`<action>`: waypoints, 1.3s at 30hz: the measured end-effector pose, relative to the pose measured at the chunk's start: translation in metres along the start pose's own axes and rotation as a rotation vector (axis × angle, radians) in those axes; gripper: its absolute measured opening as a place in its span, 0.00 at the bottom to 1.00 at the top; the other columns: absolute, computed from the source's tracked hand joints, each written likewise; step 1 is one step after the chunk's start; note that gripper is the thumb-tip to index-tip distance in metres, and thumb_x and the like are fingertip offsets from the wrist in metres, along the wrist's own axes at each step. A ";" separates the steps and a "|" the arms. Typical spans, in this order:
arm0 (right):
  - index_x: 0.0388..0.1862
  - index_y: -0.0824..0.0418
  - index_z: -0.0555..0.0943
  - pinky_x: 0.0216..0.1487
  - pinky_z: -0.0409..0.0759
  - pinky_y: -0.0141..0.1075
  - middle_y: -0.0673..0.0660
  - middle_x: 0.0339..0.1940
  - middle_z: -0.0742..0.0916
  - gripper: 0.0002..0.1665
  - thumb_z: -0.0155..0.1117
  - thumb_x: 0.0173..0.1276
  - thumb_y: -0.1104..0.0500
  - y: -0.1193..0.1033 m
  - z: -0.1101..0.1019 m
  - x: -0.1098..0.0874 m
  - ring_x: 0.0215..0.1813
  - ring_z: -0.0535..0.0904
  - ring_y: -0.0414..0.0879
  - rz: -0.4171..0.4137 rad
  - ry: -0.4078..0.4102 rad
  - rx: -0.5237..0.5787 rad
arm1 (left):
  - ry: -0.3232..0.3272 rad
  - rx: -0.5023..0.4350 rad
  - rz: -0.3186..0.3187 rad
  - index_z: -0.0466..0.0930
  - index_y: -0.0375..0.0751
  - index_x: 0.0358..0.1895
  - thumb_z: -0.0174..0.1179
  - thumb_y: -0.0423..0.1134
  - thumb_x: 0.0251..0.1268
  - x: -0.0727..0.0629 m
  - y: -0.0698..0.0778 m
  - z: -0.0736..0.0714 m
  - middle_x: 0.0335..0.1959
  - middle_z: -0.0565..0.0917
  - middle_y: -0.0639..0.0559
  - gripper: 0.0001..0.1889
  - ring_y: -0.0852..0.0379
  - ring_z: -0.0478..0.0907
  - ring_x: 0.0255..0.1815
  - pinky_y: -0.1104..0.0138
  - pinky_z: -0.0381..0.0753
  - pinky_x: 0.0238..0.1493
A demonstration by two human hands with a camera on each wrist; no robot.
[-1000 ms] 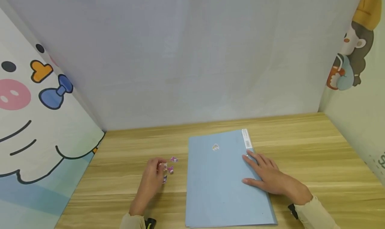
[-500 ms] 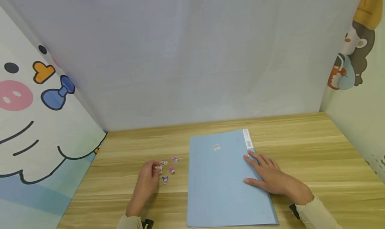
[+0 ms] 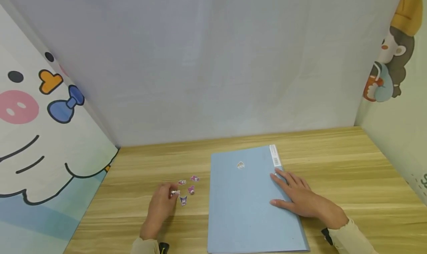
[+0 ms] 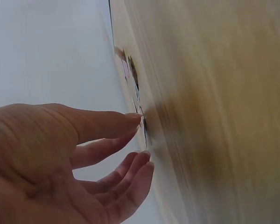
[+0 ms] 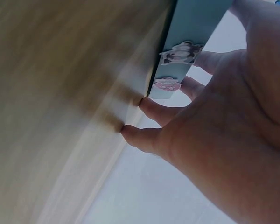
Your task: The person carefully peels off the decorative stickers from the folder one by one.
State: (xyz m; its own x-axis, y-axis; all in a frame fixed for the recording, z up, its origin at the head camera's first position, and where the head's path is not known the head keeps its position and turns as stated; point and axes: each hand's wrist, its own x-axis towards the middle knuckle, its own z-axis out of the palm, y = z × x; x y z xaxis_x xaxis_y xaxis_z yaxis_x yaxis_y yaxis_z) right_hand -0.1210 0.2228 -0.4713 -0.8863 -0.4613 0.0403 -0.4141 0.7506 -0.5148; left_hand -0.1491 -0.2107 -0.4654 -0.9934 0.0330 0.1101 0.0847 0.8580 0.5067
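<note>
At the left of the table, my left hand (image 3: pixel 161 203) has its thumb and index fingertip at a small white cartoon sticker (image 3: pixel 175 193), pinching its edge close over the wood. In the left wrist view the thumb and index tip of the left hand (image 4: pixel 98 154) nearly meet at this sticker (image 4: pixel 143 126). A light blue folder (image 3: pixel 250 213) lies closed in the middle. My right hand (image 3: pixel 301 198) rests spread over its right edge. The right wrist view shows two stickers, one a pink sticker (image 5: pixel 167 84), on the folder's spine (image 5: pixel 191 28), and the right hand's (image 5: pixel 224 116) outer fingertips on the table.
Several loose stickers lie beside the left hand, among them a purple sticker (image 3: pixel 183 200) and a pink sticker (image 3: pixel 191 190). The folder's cover bears one small sticker (image 3: pixel 240 165) and a white barcode label (image 3: pixel 275 155). Printed cloth walls surround the wooden table (image 3: pixel 350 165).
My left hand has drawn back left and slightly nearer, with the white sticker at its fingertips, uncovering other stickers. The right hand stays on the folder.
</note>
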 end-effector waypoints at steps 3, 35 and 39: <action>0.79 0.65 0.63 0.69 0.56 0.70 0.68 0.81 0.62 0.46 0.62 0.75 0.40 0.000 0.000 0.000 0.77 0.57 0.71 -0.001 0.001 -0.004 | 0.016 0.032 0.010 0.82 0.31 0.40 0.67 0.25 0.62 -0.001 0.000 0.001 0.42 0.78 0.37 0.06 0.45 0.75 0.41 0.51 0.78 0.41; 0.79 0.65 0.62 0.68 0.55 0.70 0.68 0.80 0.62 0.45 0.62 0.75 0.40 0.001 0.000 -0.002 0.77 0.57 0.72 -0.005 0.010 0.011 | 0.143 0.063 0.108 0.83 0.31 0.43 0.68 0.31 0.63 0.022 0.036 0.021 0.39 0.83 0.38 0.09 0.39 0.80 0.39 0.47 0.79 0.44; 0.79 0.65 0.62 0.68 0.55 0.71 0.68 0.80 0.62 0.45 0.62 0.75 0.40 0.001 0.000 -0.001 0.77 0.57 0.72 -0.009 0.009 0.012 | 0.181 0.053 0.135 0.84 0.31 0.42 0.69 0.33 0.62 0.026 0.046 0.027 0.38 0.84 0.38 0.09 0.38 0.80 0.39 0.47 0.78 0.43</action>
State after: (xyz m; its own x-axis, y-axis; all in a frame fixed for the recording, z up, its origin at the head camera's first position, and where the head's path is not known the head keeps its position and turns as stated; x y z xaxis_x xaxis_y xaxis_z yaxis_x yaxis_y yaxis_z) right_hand -0.1204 0.2247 -0.4716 -0.8847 -0.4632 0.0526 -0.4193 0.7411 -0.5244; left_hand -0.1732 -0.1567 -0.4626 -0.9428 0.0612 0.3277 0.2070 0.8781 0.4314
